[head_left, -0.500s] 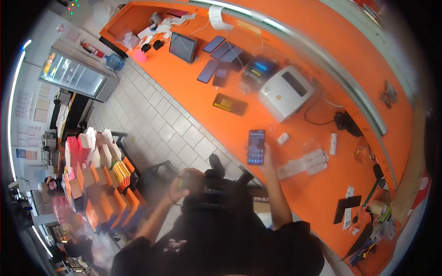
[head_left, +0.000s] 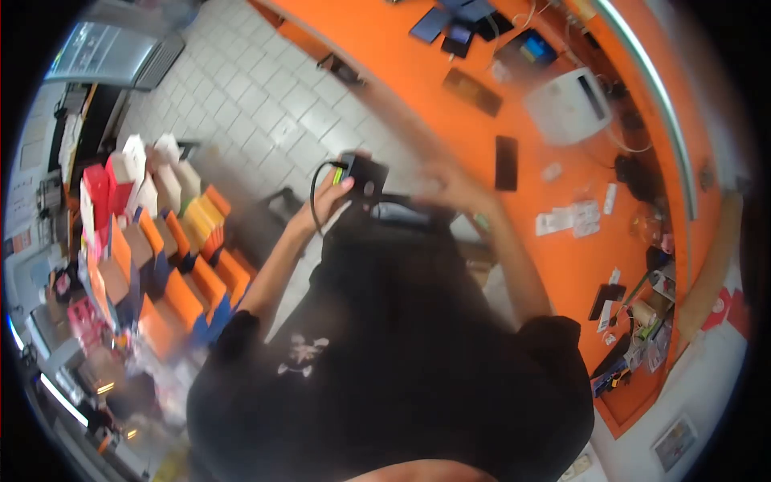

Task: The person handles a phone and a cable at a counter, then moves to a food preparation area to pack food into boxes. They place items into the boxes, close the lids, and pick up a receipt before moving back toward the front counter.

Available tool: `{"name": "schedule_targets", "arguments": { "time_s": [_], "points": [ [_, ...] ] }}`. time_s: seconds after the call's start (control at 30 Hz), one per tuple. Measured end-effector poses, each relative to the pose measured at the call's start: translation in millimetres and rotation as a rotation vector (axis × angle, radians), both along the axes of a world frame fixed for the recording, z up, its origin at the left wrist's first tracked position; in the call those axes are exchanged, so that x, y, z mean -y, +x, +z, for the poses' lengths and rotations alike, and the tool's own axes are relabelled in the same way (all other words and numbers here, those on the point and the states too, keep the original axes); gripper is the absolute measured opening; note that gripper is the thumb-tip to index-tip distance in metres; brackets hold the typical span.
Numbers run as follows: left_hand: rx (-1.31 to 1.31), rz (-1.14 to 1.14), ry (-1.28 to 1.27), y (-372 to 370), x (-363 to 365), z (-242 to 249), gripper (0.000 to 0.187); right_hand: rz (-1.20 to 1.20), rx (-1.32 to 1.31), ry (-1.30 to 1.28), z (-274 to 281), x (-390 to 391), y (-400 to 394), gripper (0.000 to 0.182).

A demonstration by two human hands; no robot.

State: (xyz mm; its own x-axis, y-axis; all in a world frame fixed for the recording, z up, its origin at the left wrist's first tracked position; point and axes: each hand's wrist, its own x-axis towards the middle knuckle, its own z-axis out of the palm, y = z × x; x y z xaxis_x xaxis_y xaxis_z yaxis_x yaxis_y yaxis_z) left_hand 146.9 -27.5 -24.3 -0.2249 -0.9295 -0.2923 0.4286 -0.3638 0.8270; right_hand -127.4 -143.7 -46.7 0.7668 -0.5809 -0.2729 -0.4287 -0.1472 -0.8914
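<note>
In the head view, my left hand [head_left: 329, 197] is wrapped round a small black box-shaped device [head_left: 367, 178] with a round spot on its face. A black cable [head_left: 313, 193] loops from the device down past my wrist. My right hand [head_left: 456, 189] is in the air to the right of the device, apart from it. Its fingers are blurred but look stretched out towards the device, with nothing visible in them. A dark phone [head_left: 506, 163] lies on the orange counter [head_left: 554, 277], beyond my right hand.
A white printer [head_left: 569, 106], another phone [head_left: 472, 91] and crumpled white paper [head_left: 569, 218] are on the counter. Orange and white boxes [head_left: 173, 273] stand in rows at the left. A fridge [head_left: 116, 55] is at the far left, beyond the tiled floor [head_left: 277, 100].
The phone has left my right hand and lies dark on the counter. That hand has moved left towards the device. My left hand has raised the device, and the view has shifted.
</note>
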Motion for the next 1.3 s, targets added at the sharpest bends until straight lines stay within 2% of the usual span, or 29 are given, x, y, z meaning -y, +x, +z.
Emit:
{"name": "schedule_targets", "arguments": {
  "time_s": [0.03,0.07,0.1,0.13,0.17,0.2,0.27,0.33,0.4,0.47,0.5,0.6,0.63,0.73,0.77,0.8,0.83,0.87,0.9,0.93,0.97,1.0,1.03,1.07,1.1,1.13,1.2,1.23,1.3],
  "points": [
    [0.006,-0.047,0.021,9,0,-14,0.072,0.157,-0.038,-0.163,-6,-12,11,0.044],
    [0.186,-0.12,-0.026,18,1,-12,0.076,0.253,-0.13,-0.115,2,-22,28,0.036],
    [0.331,-0.214,-0.105,27,8,-5,0.075,0.172,-0.151,-0.264,-10,-32,40,0.027],
    [0.257,-0.273,-0.142,25,11,11,0.074,0.043,-0.143,-0.246,-3,-37,50,0.023],
    [0.353,-0.45,-0.191,30,20,32,0.07,0.046,-0.211,-0.306,20,-35,56,0.021],
    [0.54,-0.589,-0.256,33,27,45,0.065,0.037,-0.143,-0.34,13,-36,58,0.018],
    [0.633,-0.806,-0.345,30,38,43,0.06,0.018,-0.184,-0.31,15,-32,66,0.013],
    [0.656,-0.897,-0.455,34,46,39,0.058,-0.032,-0.046,-0.283,3,-34,74,0.013],
    [0.837,-1.094,-0.256,45,61,37,0.061,0.001,0.019,-0.34,-37,-34,86,0.019],
    [0.788,-1.2,-0.114,52,71,25,0.063,0.031,0.049,-0.028,-34,-35,96,0.023],
    [0.62,-1.198,0.015,57,71,6,0.067,0.026,0.058,-0.041,-44,-30,101,0.023],
    [0.833,-1.15,-0.002,65,68,-24,0.069,0.155,0.121,-0.085,-71,-19,121,0.018],
    [0.894,-1.218,-0.066,57,71,-3,0.073,0.175,0.067,-0.143,-64,-16,125,0.016],
    [0.798,-1.372,-0.136,56,70,-14,0.07,0.127,0.056,-0.148,-51,-18,131,0.016],
    [0.939,-1.418,-0.155,53,66,-14,0.062,0.13,0.033,-0.137,-49,-18,132,0.016],
    [1.187,-1.473,-0.114,37,63,19,0.052,0.152,0.039,-0.171,-51,-19,137,0.015],
    [1.235,-1.525,-0.063,30,59,7,0.049,0.156,0.004,-0.206,-53,-22,144,0.015],
    [1.209,-1.462,-0.14,31,53,13,0.05,0.147,-0.013,-0.218,-65,-26,151,0.014],
    [1.145,-1.398,-0.111,35,46,-2,0.055,0.179,0.139,-0.129,-94,-28,157,0.017],
    [1.034,-1.312,0.025,38,41,-9,0.066,0.195,0.244,0.12,-108,-29,155,0.02],
    [0.992,-1.184,0.027,36,36,2,0.076,0.212,0.106,0.308,-104,-26,155,0.026],
    [0.985,-1.184,0.066,36,30,5,0.076,0.227,-0.035,0.493,-100,-27,155,0.032],
    [0.799,-0.965,0.259,36,26,7,0.077,0.241,-0.023,0.516,-122,-32,157,0.032],
    [0.613,-0.737,0.436,38,21,7,0.078,0.369,0.012,0.7,-152,-35,159,0.036],
    [0.482,-0.69,0.467,48,10,-17,0.078,0.498,0.052,0.886,-171,-45,162,0.041],
    [0.485,-0.687,0.491,56,-5,-26,0.078,0.51,0.066,0.903,-170,-49,163,0.041],
    [0.49,-0.69,0.33,66,-27,-34,0.074,0.653,0.203,0.956,-150,-41,160,0.059],
    [0.872,-0.923,0.217,52,-10,10,0.067,0.692,0.093,0.952,-122,-33,159,0.064],
    [0.87,-0.961,0.228,59,-17,13,0.065,0.754,-0.021,0.945,-104,-33,171,0.067]
  ]
}}
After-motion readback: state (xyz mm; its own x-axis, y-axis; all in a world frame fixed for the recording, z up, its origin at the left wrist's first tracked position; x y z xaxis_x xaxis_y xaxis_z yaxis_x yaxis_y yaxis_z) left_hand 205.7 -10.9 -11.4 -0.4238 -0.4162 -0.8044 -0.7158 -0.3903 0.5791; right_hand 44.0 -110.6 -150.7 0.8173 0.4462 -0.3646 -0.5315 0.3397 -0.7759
